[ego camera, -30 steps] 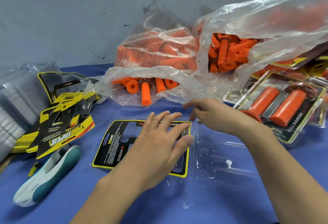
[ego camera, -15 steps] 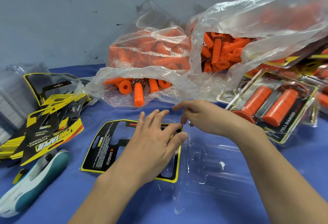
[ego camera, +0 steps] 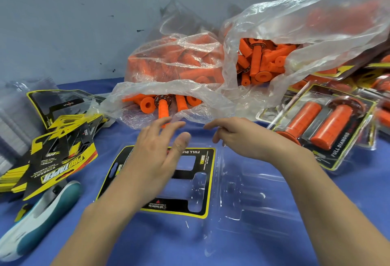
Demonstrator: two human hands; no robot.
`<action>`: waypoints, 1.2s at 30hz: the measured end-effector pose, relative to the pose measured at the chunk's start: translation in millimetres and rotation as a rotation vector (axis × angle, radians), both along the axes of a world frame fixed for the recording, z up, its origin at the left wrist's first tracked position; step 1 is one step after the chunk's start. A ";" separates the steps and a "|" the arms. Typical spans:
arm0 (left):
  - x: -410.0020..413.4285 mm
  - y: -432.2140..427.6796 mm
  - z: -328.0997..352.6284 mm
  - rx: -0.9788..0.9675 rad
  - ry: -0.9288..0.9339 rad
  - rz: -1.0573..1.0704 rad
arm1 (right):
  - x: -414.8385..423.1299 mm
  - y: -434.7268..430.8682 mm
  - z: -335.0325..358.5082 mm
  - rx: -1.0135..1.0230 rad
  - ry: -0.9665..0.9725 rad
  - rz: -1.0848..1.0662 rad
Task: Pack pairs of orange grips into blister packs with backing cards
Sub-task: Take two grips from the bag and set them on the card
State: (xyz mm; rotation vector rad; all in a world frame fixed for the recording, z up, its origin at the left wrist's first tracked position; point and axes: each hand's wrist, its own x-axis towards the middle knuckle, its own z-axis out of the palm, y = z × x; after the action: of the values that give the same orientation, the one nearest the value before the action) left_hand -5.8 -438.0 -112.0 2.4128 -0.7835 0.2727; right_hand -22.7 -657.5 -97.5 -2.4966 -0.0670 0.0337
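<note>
Left hand (ego camera: 156, 151) hung palm down, fingers spread and nearly straight, holding nothing. Under its fingers and palm lay a black-and-yellow backing card (ego camera: 200, 156), seated in the left half of an opened clear blister pack (ego camera: 253, 194); the empty right half lay below the right hand (ego camera: 242, 139). Right hand's fingers were loosely curled, index reaching toward the left hand, nothing seen in its grasp. Just beyond the left fingertips, loose orange grips (ego camera: 162, 107) spilled from a clear plastic bag (ego camera: 147, 90). Beyond the right hand sat a second bag (ego camera: 316, 23) of grips. A finished pack (ego camera: 316, 124) lay right of the right wrist. Left of the left hand were stacked cards (ego camera: 61, 160) and a white-and-teal tool (ego camera: 42, 213).
</note>
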 end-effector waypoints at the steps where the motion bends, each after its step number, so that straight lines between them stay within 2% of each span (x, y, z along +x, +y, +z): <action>1: 6.3 6.1 2.1 -0.007 -0.009 0.033 | 0.1 -1.4 0.4 0.005 -0.001 -0.002; 9: 122.0 21.9 4.6 0.283 0.147 0.333 | 8.7 -4.0 4.2 -0.001 -0.046 0.004; 17: 175.1 -31.9 -0.8 0.194 0.287 0.433 | 18.6 -7.3 0.0 -0.038 -0.078 0.027; 21: 181.4 -52.7 -3.4 0.236 0.346 0.523 | 18.0 -9.8 0.4 -0.045 -0.091 0.039; 23: 182.1 -51.3 -2.9 0.137 0.505 0.518 | 17.3 -11.2 0.6 -0.043 -0.107 0.034; 27: 163.2 -42.4 21.1 -0.295 0.803 0.400 | 16.0 -12.8 2.8 -0.024 -0.155 0.021; 32: 86.4 -15.4 57.1 -0.574 0.935 0.239 | 13.7 -6.2 9.3 0.048 -0.241 0.008; 36: 10.3 2.1 54.4 -0.625 0.977 0.227 | 11.5 16.4 11.2 0.271 -0.330 0.032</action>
State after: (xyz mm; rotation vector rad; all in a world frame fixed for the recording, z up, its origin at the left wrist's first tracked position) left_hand 4.6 -435.9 -57.5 1.7030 0.0390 -0.4899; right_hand -11.2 -641.1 -86.3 -2.2076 -0.2330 -0.3512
